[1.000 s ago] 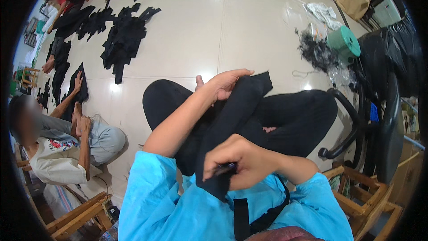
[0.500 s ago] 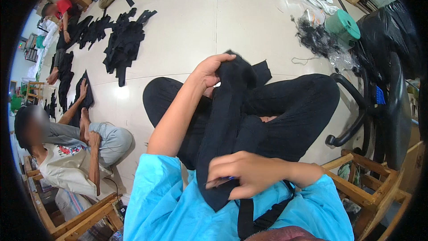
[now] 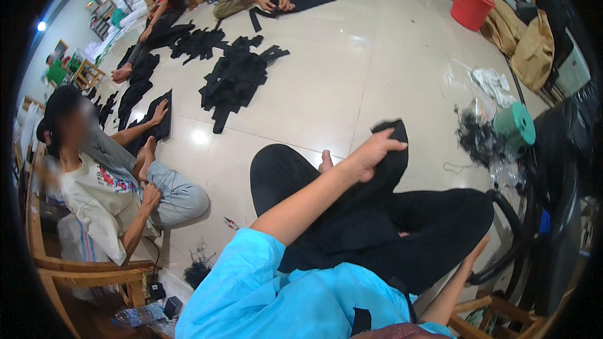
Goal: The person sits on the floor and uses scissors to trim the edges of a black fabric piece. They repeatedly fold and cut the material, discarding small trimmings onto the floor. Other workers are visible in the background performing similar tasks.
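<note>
My left hand is closed on the upper end of a black fabric piece, holding it raised above my crossed legs. The cloth hangs down from the fingers toward my lap, where its lower part blends with my black trousers. Beyond my right knee, low at the side, is my right hand. Its fingers look stretched out, and my leg hides part of it. I see nothing held in it.
Black fabric pieces lie heaped on the tiled floor ahead. A seated co-worker is at my left; others sit farther off. Small snips lie by my left arm. At right are a green thread cone, tangled black thread and a chair base.
My right hand has left the fabric on my lap and moved out past my right knee. My left hand still holds the cloth's far end. The view has swung left and upward.
</note>
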`<control>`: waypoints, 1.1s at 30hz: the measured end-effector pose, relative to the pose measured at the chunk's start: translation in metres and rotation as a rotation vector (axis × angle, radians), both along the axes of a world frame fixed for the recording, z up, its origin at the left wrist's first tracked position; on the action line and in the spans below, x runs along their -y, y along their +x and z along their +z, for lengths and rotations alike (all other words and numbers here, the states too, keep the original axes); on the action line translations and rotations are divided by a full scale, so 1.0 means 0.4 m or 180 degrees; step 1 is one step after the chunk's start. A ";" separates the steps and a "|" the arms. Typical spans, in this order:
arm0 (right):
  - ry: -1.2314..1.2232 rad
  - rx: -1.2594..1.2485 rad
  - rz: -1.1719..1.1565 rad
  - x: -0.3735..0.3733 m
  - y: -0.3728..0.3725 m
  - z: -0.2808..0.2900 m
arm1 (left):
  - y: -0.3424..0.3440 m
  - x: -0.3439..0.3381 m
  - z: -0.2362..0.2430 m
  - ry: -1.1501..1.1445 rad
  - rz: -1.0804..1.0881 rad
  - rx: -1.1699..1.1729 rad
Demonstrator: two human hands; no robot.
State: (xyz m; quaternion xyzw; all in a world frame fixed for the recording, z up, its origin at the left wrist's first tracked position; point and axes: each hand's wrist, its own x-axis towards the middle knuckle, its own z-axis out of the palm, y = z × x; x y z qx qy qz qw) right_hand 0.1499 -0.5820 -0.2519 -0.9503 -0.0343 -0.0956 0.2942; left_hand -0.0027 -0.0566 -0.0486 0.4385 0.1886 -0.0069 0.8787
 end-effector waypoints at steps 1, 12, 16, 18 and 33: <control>-0.0204 -0.0407 0.0284 -0.062 -0.014 -0.098 | -0.035 -0.035 -0.059 -0.0306 0.0194 -0.0160; 0.0250 -0.0208 -0.0869 -0.009 -0.005 -0.158 | -0.003 -0.029 -0.110 0.0840 0.0803 0.0152; 0.1052 0.1198 0.0505 -0.133 0.226 0.218 | -0.058 -0.028 -0.016 0.3082 0.0572 0.1094; 0.1720 0.1009 0.0882 -0.386 0.125 0.494 | -0.077 -0.023 0.030 0.3877 0.0105 0.1102; 0.0183 -0.3564 0.5513 -1.069 0.038 0.590 | -0.174 -0.130 0.124 0.4253 -0.0788 0.1708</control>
